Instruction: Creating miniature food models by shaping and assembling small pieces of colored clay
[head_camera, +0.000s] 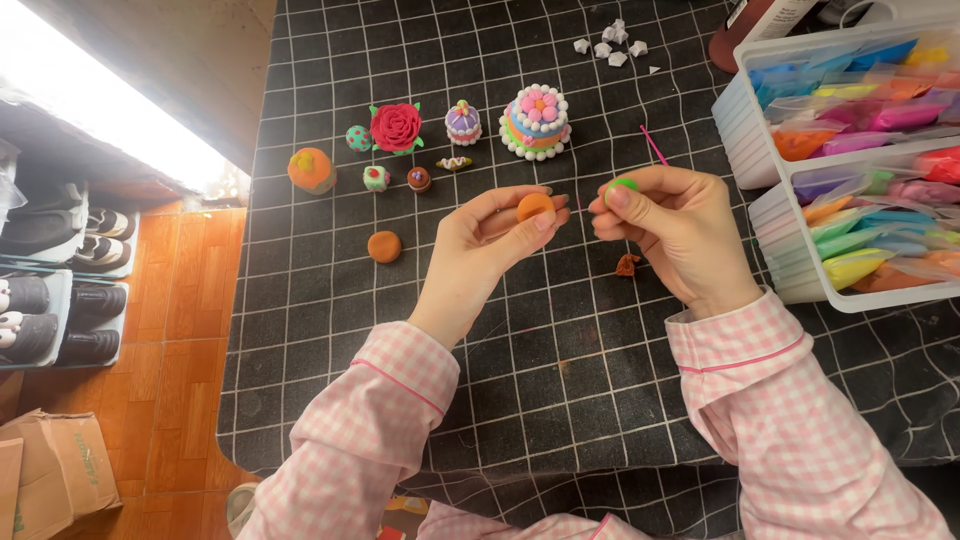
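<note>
My left hand (478, 250) pinches a small orange clay disc (535, 206) between thumb and fingers, above the black gridded cloth (560, 380). My right hand (680, 235), close beside it, holds a small green clay piece (622, 185) at its fingertips. The two hands nearly touch. Another orange clay disc (384, 246) lies on the cloth to the left of my left hand. A brown clay scrap (627, 265) lies under my right hand.
Finished clay models stand at the back: a tiered cake (537, 122), a red rose (396, 127), a cupcake (463, 122), an orange ball (311, 169). A thin pink stick (654, 145) lies by it. Clear bins (850, 160) with coloured clay bags stand right. Shoe rack (50, 290) left.
</note>
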